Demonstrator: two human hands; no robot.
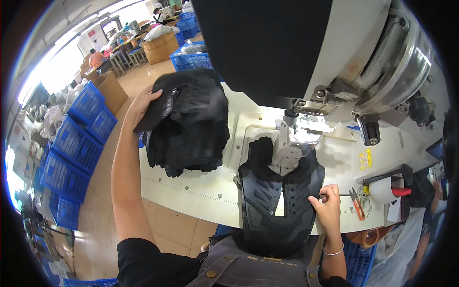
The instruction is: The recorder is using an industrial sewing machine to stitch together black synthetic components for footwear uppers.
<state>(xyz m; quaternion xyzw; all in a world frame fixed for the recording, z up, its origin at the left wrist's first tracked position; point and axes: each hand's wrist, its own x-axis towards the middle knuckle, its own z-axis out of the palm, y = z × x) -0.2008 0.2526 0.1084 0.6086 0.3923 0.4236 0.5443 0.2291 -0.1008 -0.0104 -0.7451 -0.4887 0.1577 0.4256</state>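
A black moulded vest-shaped panel (277, 229) with ridges and a central slit lies under the sewing machine's presser area (289, 153), its lower end reaching over the table's front edge toward my apron. At its right edge is my right hand (328, 208), with fingers curled and thumb tip against the panel; whatever sits between the fingers is too small to make out. To the left, my left hand (147, 104) grips the edge of a black panel (165, 107) on top of a pile of similar black pieces (191, 138). The pile looks slightly blurred.
The large machine head (267, 48) overhangs the table's middle and right. Orange-handled scissors (357, 204) and a white holder (381, 190) lie at right on the white table (191, 189). Blue crates (71, 148) line the floor at left; other people sit far off.
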